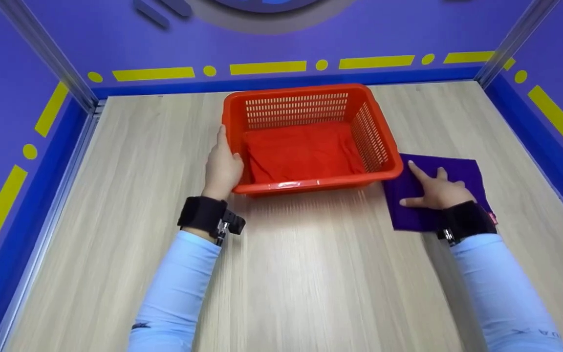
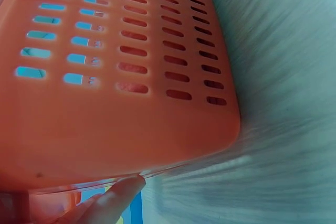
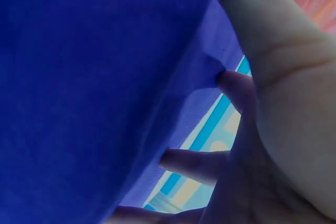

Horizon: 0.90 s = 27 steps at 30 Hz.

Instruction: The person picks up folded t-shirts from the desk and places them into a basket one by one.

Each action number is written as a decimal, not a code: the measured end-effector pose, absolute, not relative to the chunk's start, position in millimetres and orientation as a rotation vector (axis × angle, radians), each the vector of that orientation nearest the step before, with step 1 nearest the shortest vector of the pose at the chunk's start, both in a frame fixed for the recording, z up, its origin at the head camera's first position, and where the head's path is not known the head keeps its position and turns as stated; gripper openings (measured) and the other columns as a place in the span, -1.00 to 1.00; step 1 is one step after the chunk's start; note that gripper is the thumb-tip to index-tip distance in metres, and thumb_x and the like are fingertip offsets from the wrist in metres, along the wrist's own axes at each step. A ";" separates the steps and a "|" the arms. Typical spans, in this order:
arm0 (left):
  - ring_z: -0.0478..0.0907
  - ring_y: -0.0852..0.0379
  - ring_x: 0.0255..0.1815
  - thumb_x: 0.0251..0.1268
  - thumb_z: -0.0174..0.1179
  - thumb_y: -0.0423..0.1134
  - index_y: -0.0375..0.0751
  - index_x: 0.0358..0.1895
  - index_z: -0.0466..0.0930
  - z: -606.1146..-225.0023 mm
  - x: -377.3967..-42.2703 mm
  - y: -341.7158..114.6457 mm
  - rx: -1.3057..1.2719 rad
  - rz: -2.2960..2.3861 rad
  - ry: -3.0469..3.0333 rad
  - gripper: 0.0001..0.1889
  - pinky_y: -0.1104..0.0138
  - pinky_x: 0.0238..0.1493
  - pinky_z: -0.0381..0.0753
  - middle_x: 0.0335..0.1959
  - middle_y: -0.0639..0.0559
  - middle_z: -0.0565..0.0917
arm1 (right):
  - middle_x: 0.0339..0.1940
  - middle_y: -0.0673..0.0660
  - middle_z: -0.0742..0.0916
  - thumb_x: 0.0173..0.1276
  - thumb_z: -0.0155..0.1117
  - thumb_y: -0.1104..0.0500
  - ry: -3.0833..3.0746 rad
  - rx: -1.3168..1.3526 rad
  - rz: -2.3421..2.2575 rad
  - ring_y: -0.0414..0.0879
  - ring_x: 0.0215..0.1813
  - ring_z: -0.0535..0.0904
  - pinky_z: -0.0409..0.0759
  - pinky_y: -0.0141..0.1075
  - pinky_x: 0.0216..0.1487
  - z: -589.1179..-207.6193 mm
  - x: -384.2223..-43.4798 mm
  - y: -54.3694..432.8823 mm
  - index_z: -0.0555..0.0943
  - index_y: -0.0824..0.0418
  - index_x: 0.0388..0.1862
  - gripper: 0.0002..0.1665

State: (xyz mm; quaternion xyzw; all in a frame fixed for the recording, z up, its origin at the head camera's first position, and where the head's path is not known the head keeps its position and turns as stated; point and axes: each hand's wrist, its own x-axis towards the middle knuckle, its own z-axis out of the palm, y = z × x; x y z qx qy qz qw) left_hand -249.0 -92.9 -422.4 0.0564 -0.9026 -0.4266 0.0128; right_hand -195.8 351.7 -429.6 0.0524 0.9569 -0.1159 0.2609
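Observation:
An orange-red plastic basket (image 1: 311,185) with slotted walls stands at the back middle of the table, a folded red cloth (image 1: 301,151) lying inside. My left hand (image 1: 223,168) grips its left rim, the thumb at the rim and the fingers along the outer side. In the left wrist view the slotted wall (image 2: 121,129) of the basket shows close up, a fingertip touching it. To the right lies a folded purple cloth (image 1: 411,217), flat beside the basket's front right corner. On it rests my right hand (image 1: 440,190), fingers spread; the right wrist view shows the fingertips touching the fabric.
The pale wood-grain table (image 1: 311,274) is bounded by a blue-purple back wall (image 1: 379,29) and side walls with yellow markings. Metal posts (image 1: 42,54) stand at the back corners. A small pinkish-red tag (image 1: 493,218) shows at the purple cloth's right edge.

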 end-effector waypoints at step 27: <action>0.45 -0.19 0.36 0.46 -0.02 -0.48 -0.27 0.64 -0.16 -421.1 -246.5 -93.8 0.131 -1.316 -2.789 -0.23 0.04 0.37 0.45 0.37 -0.37 0.45 | 0.24 0.71 0.19 0.13 0.39 -0.46 2.649 0.007 -0.193 0.71 -0.04 0.33 0.44 0.60 -0.25 -433.7 -122.6 305.6 -0.14 0.01 0.70 0.39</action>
